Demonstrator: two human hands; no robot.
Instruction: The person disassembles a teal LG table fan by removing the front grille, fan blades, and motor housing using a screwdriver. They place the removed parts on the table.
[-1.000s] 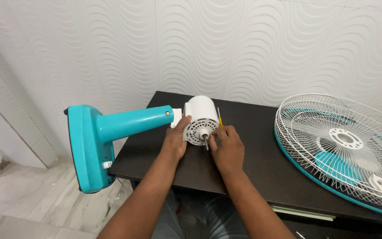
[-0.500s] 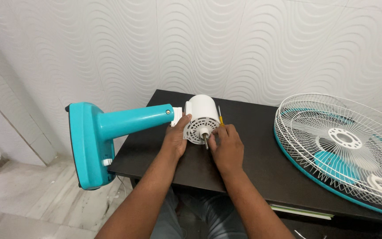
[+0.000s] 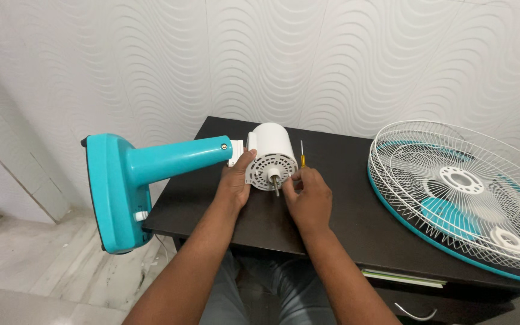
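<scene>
I have my left hand (image 3: 234,180) cupped against the left side of the white motor housing (image 3: 271,153), fingers wrapped along its rim, so the fan body lies steady on its side on the black table (image 3: 344,210); the grip looks meant to stop the housing rolling, since the round casing would otherwise turn freely. My right hand (image 3: 311,194) sits just right of the housing, fingers pinched narrow near the metal shaft (image 3: 275,184) that sticks out toward me from the perforated front face; a thin screwdriver with a yellow handle (image 3: 301,155) rises just past those fingers, though whether they actually hold it or it lies on the table behind them I cannot tell.

Left of my left hand the teal stand (image 3: 151,171) runs out from the housing and overhangs the table edge, its wide base hanging in the air; my hold on the motor seems to be what counterweights it. Well to the right of my right hand lies the white wire grille (image 3: 452,186), flat on the table with the teal blades (image 3: 446,213) beneath it, set aside out of reach of both hands.
</scene>
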